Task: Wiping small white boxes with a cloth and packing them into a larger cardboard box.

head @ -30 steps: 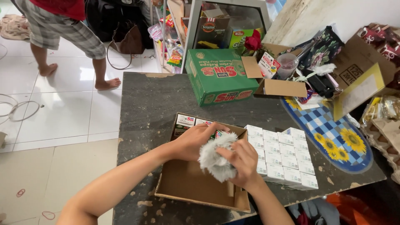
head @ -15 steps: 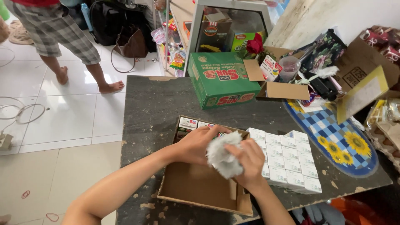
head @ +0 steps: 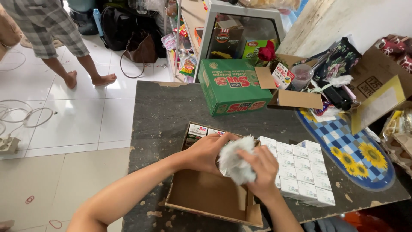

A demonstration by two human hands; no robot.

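Hands-wise, my left hand point(head: 209, 151) and right hand point(head: 260, 168) both pinch a white fluffy cloth point(head: 235, 161) over the near cardboard box point(head: 206, 199).

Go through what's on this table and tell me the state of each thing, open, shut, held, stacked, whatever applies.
White fluffy bundle: held between both hands, above the brown box.
Left hand: closed on the bundle.
Right hand: closed on the bundle.
Brown cardboard box: open, mostly bare inside, a few small packs at its far end.
Small white boxes: shut, packed in rows beside the brown box.
Green carton: shut, lying flat.
Clear plastic cup: upright.
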